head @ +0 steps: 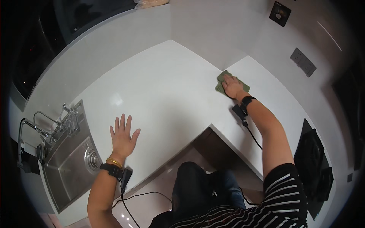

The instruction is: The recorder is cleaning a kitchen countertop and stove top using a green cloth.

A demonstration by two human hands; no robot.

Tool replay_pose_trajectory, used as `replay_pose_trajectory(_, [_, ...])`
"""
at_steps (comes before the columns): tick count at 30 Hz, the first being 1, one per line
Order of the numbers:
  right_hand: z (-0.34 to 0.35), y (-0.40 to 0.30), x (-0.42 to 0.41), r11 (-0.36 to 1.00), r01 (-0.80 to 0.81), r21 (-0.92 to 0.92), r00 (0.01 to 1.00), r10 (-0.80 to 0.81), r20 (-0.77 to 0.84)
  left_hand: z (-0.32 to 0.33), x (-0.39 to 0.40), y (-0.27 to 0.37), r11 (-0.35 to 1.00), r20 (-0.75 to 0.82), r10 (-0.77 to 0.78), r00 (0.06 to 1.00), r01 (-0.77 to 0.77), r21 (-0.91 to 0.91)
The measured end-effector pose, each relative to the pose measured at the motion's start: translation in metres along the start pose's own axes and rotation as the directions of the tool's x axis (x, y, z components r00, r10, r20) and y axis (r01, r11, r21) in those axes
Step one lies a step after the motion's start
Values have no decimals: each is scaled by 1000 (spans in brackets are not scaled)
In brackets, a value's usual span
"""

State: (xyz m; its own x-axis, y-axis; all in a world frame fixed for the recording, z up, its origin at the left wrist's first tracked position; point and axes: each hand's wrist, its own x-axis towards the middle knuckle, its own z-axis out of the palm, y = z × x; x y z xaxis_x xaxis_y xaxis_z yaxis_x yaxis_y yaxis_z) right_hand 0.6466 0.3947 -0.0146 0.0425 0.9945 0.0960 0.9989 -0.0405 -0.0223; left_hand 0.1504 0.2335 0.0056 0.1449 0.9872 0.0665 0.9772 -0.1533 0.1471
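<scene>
My right hand presses a green cloth down on the white countertop, close to where the wall juts out in a corner. Parts of the cloth stick out on both sides of the palm. On the left, my left hand rests palm down with its fingers spread, holding nothing, on the counter beside the sink. Each wrist carries a black strap with a small device and a cable.
To the left is a stainless steel sink with a chrome faucet and a wire rack. A black gas hob lies at the right. Wall sockets sit above the counter. A cable hangs from the left wrist.
</scene>
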Motion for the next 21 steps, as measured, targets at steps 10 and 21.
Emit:
replay_pose_trajectory(10, [-41,-17,-188,724,660,199,746,-663,-61,-1,-6,-3,998,16,-39,999,39,42])
replay_pose_trajectory(21, [-9,-39,-19,998,-50,22,998,51,-37,-1,-2,1,1000,-12,-23,1000,23,19])
